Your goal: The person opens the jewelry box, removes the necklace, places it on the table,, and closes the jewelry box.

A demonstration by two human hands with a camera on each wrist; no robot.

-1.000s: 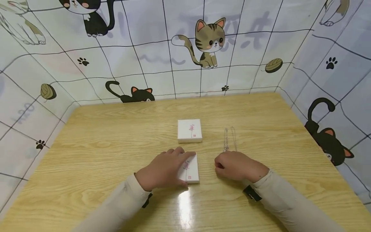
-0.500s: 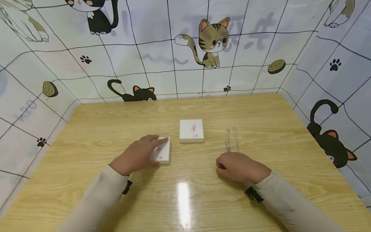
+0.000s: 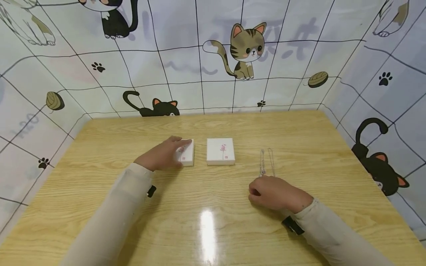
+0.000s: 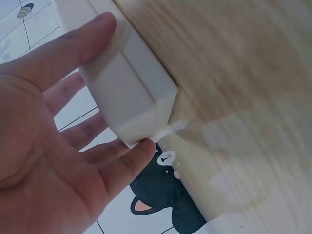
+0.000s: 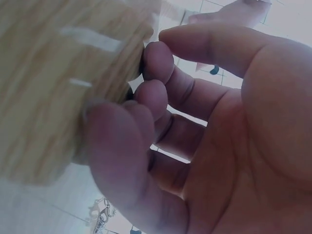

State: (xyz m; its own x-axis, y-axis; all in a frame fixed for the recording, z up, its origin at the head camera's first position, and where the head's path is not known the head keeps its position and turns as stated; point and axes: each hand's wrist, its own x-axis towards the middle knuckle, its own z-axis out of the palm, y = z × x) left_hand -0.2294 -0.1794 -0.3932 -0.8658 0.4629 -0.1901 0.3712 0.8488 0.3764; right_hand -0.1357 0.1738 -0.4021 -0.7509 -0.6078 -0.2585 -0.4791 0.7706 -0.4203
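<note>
My left hand (image 3: 161, 155) grips a small white gift box (image 3: 188, 153) with a pink flower print, at the left of the middle of the table. In the left wrist view, thumb and fingers span the box (image 4: 122, 78), and a lid seam runs along its side. A second white box (image 3: 220, 150) with the same print stands just to its right, a narrow gap between them. My right hand (image 3: 279, 193) rests on the table with loosely curled fingers, and nothing shows between them in the right wrist view. Just beyond its knuckles lies a thin silver necklace chain (image 3: 262, 162), partly hidden by the hand.
The wooden table (image 3: 213, 195) reflects a bright streak of light near the front. Fabric walls (image 3: 186, 66) printed with cats and grid lines stand along its back and both sides.
My left hand has carried its box from in front of the other box to the left, then away from me, until both stand side by side. The right hand stays put.
</note>
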